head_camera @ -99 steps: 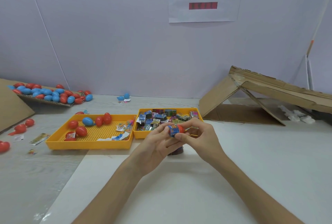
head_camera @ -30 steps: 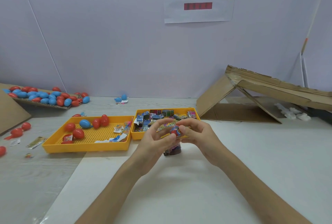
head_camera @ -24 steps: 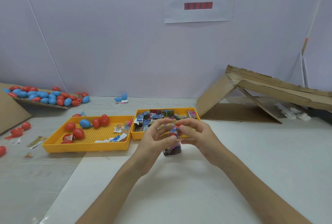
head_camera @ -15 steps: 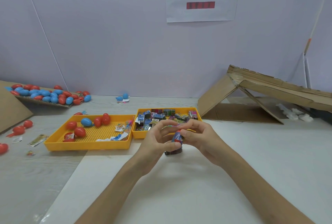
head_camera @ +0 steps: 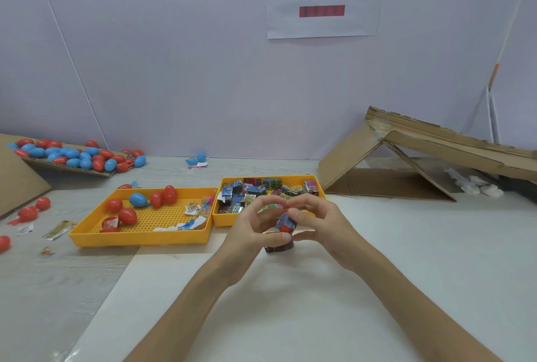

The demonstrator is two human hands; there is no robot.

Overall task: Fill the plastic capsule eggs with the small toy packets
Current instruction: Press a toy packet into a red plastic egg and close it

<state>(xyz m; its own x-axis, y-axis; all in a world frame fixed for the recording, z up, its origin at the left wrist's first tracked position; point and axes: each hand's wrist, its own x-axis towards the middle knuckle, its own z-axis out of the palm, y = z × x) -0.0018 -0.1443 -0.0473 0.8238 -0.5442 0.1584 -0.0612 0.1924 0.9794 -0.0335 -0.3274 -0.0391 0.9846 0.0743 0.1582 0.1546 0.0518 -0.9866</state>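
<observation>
Near centre: red capsule egg (head_camera: 286, 229), blue toy packet (head_camera: 284, 219) protruding. Left hand (head_camera: 252, 232), fingers curled, pinches the egg steady. Right hand (head_camera: 323, 225), fingertips pinching the packet, likely pressing it inside.

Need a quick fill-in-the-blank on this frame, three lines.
Left hand and right hand together pinch a small ___ plastic capsule egg stuffed with a blue packet.
The small printed toy packets lie in the ___ yellow plastic tray.
The left yellow plastic tray holds one whole ___ plastic egg among red ones.
Missing: red; right; blue.
</observation>
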